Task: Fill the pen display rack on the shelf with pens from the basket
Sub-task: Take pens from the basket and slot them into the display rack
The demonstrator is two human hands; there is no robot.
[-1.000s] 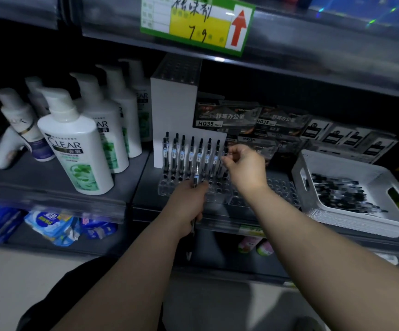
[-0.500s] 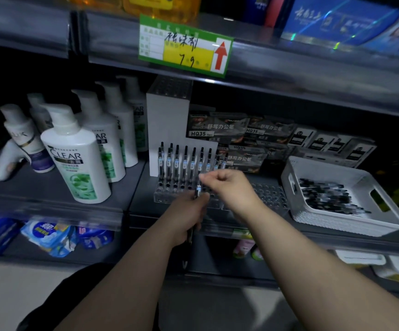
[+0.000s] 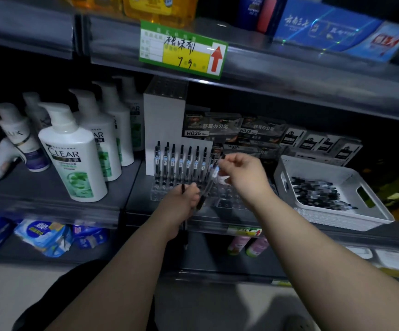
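You are pinching one pen [image 3: 215, 172] near its top end with your right hand [image 3: 242, 176], just right of the standing row of pens [image 3: 181, 163] in the pen display rack [image 3: 229, 199]; your left hand [image 3: 181, 204] is clenched around a small bundle of spare pens [image 3: 202, 199] at the rack's front edge. To seat this pen well, you are best turning it upright, tip down, over the next open hole right of the row; lower it straight, as a slanted entry is likely to knock its neighbours; the clear rack is dim here, so feel for the hole. Keep the left hand low and clear of the seated pens. The white basket [image 3: 286, 168] is sitting on the shelf [image 3: 131, 204] to the right, still holding many pens.

Against the frame half a second back, your right hand is sitting higher and further right, drawing the pen up and away from the left hand's bundle; the left hand is staying put, and the standing row is reading unchanged.
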